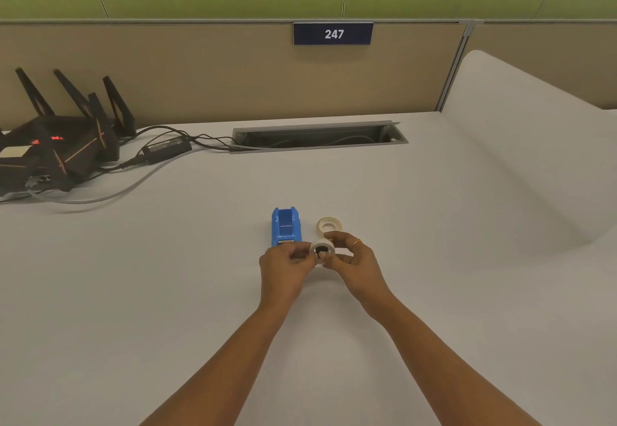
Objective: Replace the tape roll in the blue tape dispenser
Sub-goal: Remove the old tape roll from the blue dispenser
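Observation:
The blue tape dispenser (pixel 285 227) stands on the white desk, its roll bay open and holding no roll. Just to its right a tape roll (pixel 329 224) lies flat on the desk. In front of both, a second white tape roll with a dark core in its hole (pixel 322 250) is held up between my hands. My right hand (pixel 354 258), with a ring on one finger, grips the roll's right side. The fingertips of my left hand (pixel 283 267) pinch at its left side, by the core.
A black router with upright antennas (pixel 60 145), a power brick (pixel 167 151) and cables sit at the back left. A recessed cable slot (pixel 317 136) runs along the back of the desk. A beige partition with a "247" sign (pixel 333 34) stands behind.

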Tool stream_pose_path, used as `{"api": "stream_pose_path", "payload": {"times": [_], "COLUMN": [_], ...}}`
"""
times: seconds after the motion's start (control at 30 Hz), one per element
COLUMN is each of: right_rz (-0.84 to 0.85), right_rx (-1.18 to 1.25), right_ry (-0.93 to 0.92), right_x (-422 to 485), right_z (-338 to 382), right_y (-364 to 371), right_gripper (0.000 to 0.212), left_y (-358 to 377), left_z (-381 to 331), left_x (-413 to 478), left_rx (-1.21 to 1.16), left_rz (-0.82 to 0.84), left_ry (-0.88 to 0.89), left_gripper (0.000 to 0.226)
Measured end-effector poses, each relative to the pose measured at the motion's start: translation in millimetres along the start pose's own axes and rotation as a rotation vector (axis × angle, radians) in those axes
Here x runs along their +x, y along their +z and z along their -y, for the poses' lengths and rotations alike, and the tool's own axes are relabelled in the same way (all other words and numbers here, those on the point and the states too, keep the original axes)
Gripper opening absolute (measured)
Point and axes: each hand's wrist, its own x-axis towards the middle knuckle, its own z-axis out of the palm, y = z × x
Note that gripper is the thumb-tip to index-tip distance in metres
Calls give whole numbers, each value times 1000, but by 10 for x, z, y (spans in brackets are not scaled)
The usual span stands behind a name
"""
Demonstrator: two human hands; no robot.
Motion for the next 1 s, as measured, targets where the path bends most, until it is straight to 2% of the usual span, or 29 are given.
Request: {"api": "stream_pose_path", "payload": {"times": [0.07, 0.2, 0.37, 0.53, 0.67, 0.8, 1.0], "right_rz": [52, 163, 160, 73, 91, 141, 139], "right_rx": [22, 113, 305, 194, 91, 98, 65], "right_ry": [37, 77, 142, 89, 41, 42, 44], "right_x": [-3, 3, 25, 22, 6, -15, -13], "right_z": [4, 6, -27, -33, -5, 4, 7], "right_y": [-40, -91, -89, -75, -59, -81, -103], "right_gripper": [37, 32, 31, 32, 31, 28, 24], "left_y": [-1, -26, -35, -18, 2, -5, -9], "left_z": [17, 27, -27, -79, -70, -50, -33], "left_x": [0, 2, -11, -23, -35, -16, -31], "left_rx": [-28, -88, -183, -336, -455, -546, -527], "left_rz": [26, 86, 170, 241, 240, 252, 245], "left_ry": [-26, -69, -134, -275, -313, -353, -366], "left_gripper": [18, 20, 16, 13, 8, 9, 25]}}
